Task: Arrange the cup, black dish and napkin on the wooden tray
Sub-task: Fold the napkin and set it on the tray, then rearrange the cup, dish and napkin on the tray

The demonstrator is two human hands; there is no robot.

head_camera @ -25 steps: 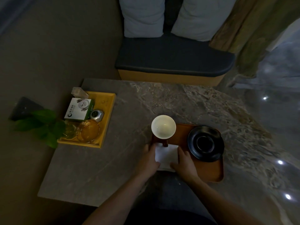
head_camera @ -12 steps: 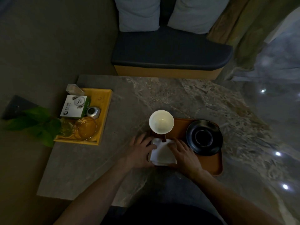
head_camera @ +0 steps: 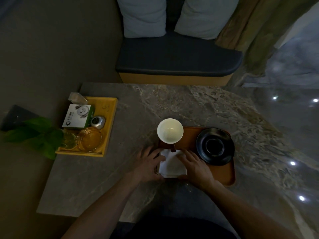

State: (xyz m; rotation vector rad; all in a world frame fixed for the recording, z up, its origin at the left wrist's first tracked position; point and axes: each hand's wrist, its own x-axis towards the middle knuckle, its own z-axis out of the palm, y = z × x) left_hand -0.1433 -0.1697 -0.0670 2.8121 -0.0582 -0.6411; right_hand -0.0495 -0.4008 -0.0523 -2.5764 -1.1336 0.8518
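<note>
A brown wooden tray [head_camera: 222, 175] lies on the marble table in front of me. A white cup [head_camera: 170, 130] with a dark handle stands upright at the tray's far left corner. The black dish [head_camera: 215, 146] sits on the tray's right half. A white folded napkin [head_camera: 170, 165] lies at the tray's near left end. My left hand [head_camera: 148, 165] rests flat on the napkin's left edge with fingers spread. My right hand [head_camera: 195, 167] presses flat on its right side. Neither hand grips anything.
A yellow tray [head_camera: 110, 125] at the table's left holds a white and green box [head_camera: 78, 116], a small metal tin [head_camera: 98, 121] and a glass ashtray [head_camera: 89, 138]. Green leaves [head_camera: 37, 135] hang beside it. A cushioned bench [head_camera: 177, 61] stands beyond the table.
Both hands have gone from pinching the napkin's sides to lying flat on it, fingers spread. The napkin sits slightly turned. The cup and dish have not moved.
</note>
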